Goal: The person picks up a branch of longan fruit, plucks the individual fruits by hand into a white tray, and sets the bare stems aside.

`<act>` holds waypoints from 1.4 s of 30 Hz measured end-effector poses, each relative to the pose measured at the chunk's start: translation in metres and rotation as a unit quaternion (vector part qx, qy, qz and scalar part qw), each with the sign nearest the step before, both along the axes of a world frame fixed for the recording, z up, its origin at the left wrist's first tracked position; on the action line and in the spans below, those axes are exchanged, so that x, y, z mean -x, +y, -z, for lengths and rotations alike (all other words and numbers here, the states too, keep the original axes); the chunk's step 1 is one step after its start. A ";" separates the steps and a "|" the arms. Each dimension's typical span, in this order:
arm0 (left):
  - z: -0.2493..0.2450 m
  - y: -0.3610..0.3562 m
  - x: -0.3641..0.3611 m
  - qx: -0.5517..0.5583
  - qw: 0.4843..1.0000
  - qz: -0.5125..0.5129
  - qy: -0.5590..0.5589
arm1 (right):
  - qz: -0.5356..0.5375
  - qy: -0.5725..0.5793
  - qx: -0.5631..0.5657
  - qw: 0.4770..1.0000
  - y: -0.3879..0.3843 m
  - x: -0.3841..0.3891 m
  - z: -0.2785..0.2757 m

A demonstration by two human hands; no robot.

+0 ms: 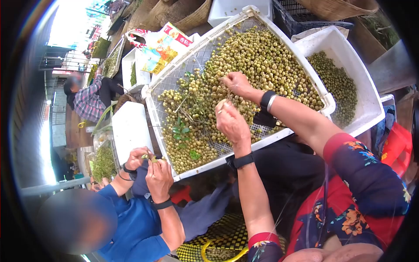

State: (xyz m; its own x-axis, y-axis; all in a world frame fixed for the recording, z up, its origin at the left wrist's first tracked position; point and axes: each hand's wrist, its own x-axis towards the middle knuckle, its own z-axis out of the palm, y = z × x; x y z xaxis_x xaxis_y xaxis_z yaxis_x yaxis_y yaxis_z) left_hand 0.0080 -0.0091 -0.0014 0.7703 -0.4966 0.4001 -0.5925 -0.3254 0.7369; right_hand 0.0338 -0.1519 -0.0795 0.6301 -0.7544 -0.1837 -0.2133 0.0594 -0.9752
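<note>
A white mesh tray is tilted across the view, heaped with small round yellow-green fruits. Over its middle, my left hand is closed in a pinch; a small pale bit shows at the fingertips, too small to name. Just beyond it, my right hand has its fingers curled down at the fruit pile, hiding whatever they grip. Thin stems show between the two hands. Twigs and green leaves lie among the fruits on the tray's left side.
Right of the tray stands a white foam box holding smaller green fruits. A co-worker in a blue shirt pinches something small at the tray's left corner. A white foam lid and a printed bag lie leftward. Another person sits farther off.
</note>
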 end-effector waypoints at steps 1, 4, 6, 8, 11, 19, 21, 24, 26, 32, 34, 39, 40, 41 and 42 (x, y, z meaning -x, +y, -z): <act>-0.002 0.002 -0.002 0.037 0.994 -0.040 0.092 | 0.035 0.042 0.124 0.991 -0.007 -0.001 0.008; -0.005 0.016 -0.017 0.078 0.961 -0.037 0.264 | -0.140 0.115 0.261 0.948 -0.016 0.014 -0.013; -0.006 0.024 -0.024 0.116 0.916 -0.026 0.382 | -0.198 0.096 0.445 0.868 -0.019 0.026 -0.027; -0.005 0.027 -0.026 0.143 0.895 -0.012 0.422 | -0.167 0.091 0.419 0.888 -0.020 0.036 -0.036; -0.005 0.025 -0.027 0.181 0.857 0.024 0.482 | -0.252 -0.107 0.087 0.958 -0.024 0.049 -0.033; -0.006 0.023 -0.026 0.279 0.818 0.019 0.503 | -0.305 -0.157 -0.317 0.884 0.023 0.089 -0.035; 0.001 0.018 -0.025 0.281 0.857 0.040 0.430 | -0.283 -0.175 -0.288 0.898 0.040 0.086 -0.036; 0.000 0.012 -0.019 0.277 0.855 0.045 0.435 | -0.187 -0.275 -0.237 0.913 0.068 0.075 -0.030; 0.000 0.013 -0.020 0.307 0.837 0.042 0.451 | -0.161 -0.266 -0.236 0.921 0.073 0.079 -0.030; -0.002 0.032 -0.030 0.336 0.760 0.042 0.556 | -0.277 -0.162 -0.089 0.943 0.057 0.098 -0.059; -0.004 0.034 -0.032 0.339 0.747 0.037 0.571 | -0.280 -0.135 0.065 0.948 0.041 0.099 -0.059; -0.008 0.036 -0.032 0.301 0.724 0.045 0.619 | -0.177 -0.182 0.309 0.917 0.015 0.092 -0.050; -0.006 0.035 -0.032 0.283 0.729 0.048 0.621 | -0.178 -0.181 0.305 0.918 0.018 0.093 -0.053; -0.007 0.034 -0.028 0.281 0.728 0.046 0.624 | -0.246 -0.200 0.123 0.940 0.020 0.095 -0.060; -0.011 0.031 -0.024 0.264 0.736 0.052 0.621 | -0.304 -0.211 -0.062 0.927 0.023 0.096 -0.066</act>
